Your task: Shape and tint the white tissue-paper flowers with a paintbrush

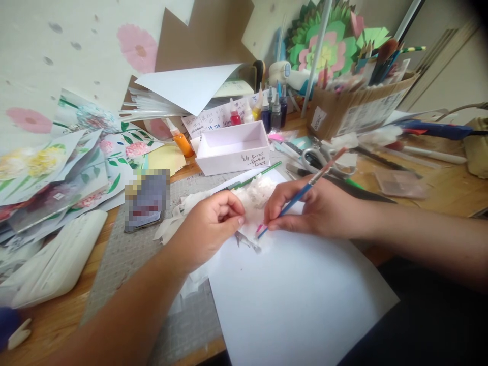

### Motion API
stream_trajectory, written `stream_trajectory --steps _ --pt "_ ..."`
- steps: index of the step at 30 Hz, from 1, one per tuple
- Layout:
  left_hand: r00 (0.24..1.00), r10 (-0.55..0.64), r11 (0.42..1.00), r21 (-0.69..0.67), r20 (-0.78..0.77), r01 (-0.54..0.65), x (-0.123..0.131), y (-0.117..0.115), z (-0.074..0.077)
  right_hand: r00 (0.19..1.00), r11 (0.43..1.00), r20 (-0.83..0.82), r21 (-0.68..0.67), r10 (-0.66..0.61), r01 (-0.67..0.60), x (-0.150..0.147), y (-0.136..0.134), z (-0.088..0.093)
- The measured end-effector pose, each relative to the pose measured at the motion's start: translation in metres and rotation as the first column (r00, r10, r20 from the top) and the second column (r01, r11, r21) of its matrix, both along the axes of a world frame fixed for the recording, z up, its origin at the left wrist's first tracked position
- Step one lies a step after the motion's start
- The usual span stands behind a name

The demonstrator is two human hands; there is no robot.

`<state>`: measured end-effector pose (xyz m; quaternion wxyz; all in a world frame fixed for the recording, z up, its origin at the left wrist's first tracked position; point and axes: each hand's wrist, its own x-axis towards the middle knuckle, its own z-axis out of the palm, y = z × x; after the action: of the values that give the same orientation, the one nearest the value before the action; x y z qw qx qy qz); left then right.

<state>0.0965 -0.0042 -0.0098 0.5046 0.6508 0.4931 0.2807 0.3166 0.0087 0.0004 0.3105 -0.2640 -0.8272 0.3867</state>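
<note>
My right hand (pixel 305 208) grips a blue paintbrush (pixel 295 198) like a pen. Its bristles and metal collar point up to the right, and its thin handle end points down to a small pink piece (pixel 261 228). My left hand (pixel 217 223) is closed in a pinch just left of that piece; whatever lies between its fingertips is too small to make out. Crumpled white tissue (pixel 257 188) lies behind and between both hands. Beneath them, a large white sheet of paper (pixel 297 295) slants toward my body.
A white box (pixel 232 163) stands behind the hands, with dye bottles (pixel 266 113) beyond it and an orange bottle (pixel 182 142) beside it. Scissors (pixel 330 161) lie at right near a cardboard box of brushes (pixel 362 107). A phone (pixel 147 201) rests on the grey cutting mat (pixel 125 274).
</note>
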Motion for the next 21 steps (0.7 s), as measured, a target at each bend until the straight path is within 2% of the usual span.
stream_trajectory --steps 3,5,8,11,14,19,21 --pt "0.984 0.113 0.991 0.051 0.139 -0.121 0.001 0.001 -0.001 1.0 1.0 0.011 -0.001 0.0 0.0 0.0 -0.001 0.0" --pt "0.983 0.098 0.994 0.033 0.154 -0.104 0.002 0.001 -0.002 1.0 1.0 0.008 0.005 0.003 -0.003 0.0 0.0 -0.001" --pt "1.0 -0.003 1.0 -0.019 0.025 0.004 0.004 -0.001 -0.002 1.0 1.0 -0.008 0.019 0.014 -0.014 -0.001 0.001 -0.002" --pt "0.992 -0.051 0.999 0.004 -0.117 0.052 0.005 -0.003 -0.004 1.0 1.0 0.004 0.013 0.005 -0.005 0.0 0.001 0.0" --pt "0.973 -0.039 0.996 0.072 -0.227 0.057 0.005 -0.004 -0.006 1.0 1.0 0.005 0.011 -0.029 0.029 0.0 0.0 0.004" --pt "0.933 -0.001 0.987 0.152 -0.36 0.059 0.008 -0.004 -0.004 0.985 0.994 -0.142 0.037 -0.099 0.105 -0.002 -0.002 0.008" --pt "0.923 0.003 0.983 0.17 -0.384 0.068 0.01 -0.005 -0.002 0.985 0.99 -0.134 0.07 -0.111 0.121 -0.004 -0.002 0.006"
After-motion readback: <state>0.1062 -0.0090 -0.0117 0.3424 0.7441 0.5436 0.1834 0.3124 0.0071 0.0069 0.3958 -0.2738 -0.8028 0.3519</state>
